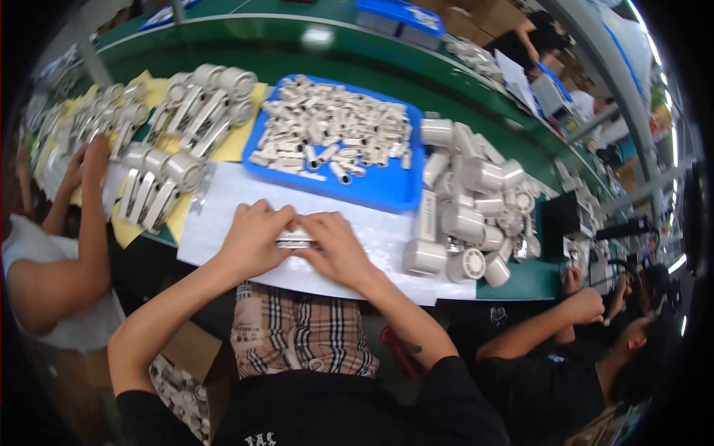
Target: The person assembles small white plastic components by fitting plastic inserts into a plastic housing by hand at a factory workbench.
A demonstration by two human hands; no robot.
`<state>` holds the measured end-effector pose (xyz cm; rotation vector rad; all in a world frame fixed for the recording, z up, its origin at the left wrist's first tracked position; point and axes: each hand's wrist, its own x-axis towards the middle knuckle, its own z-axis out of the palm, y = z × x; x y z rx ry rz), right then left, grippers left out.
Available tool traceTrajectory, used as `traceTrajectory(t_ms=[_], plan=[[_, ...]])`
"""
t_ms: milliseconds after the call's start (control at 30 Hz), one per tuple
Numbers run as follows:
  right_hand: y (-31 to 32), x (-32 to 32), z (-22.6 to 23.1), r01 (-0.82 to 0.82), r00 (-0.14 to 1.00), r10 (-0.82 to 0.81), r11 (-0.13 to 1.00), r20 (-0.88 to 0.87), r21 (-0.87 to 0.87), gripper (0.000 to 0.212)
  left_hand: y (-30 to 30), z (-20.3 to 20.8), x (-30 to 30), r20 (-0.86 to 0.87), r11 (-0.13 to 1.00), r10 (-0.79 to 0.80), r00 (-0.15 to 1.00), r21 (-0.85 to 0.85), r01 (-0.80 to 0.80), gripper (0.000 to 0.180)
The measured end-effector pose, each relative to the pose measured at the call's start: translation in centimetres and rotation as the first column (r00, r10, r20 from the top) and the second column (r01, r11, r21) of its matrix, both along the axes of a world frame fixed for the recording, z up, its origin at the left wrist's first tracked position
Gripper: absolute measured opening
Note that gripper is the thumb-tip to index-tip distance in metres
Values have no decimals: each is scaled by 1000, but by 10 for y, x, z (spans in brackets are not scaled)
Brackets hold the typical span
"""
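Observation:
My left hand [253,239] and my right hand [336,247] meet over a white sheet [223,204] on the green bench. Together they grip a small pale grey part [294,238], mostly hidden by the fingers. Just beyond them lies a blue tray [387,195] heaped with several small grey tubular pieces [335,134].
A pile of larger cream plastic housings [472,215] lies right of my hands. Rows of assembled cream units [197,119] rest on yellow sheets at left. One person's arm [85,215] works at far left; another person [573,349] sits at lower right. A cardboard box of parts [182,372] stands below.

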<state>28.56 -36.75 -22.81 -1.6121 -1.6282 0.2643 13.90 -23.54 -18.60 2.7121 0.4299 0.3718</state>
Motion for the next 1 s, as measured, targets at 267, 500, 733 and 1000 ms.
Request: traceTrajectory(t_ms=[267, 500, 733, 1000], plan=[[15, -15, 2, -58, 944, -2, 983, -329, -172, 48, 6, -12, -25, -3, 989, 79, 997, -128, -78, 40], [10, -39, -13, -53, 998, 48, 993, -51, -103, 49, 7, -18, -46, -67, 996, 15, 998, -86, -21, 37], [9, -48, -17, -21, 978, 30, 999, 207, -46, 46, 7, -22, -52, -20, 990, -21, 1000, -142, 18, 37], [13, -53, -9, -23, 988, 36, 996, 149, -90, 54, 18, -15, -46, -161, 998, -50, 986, -52, 42, 49]])
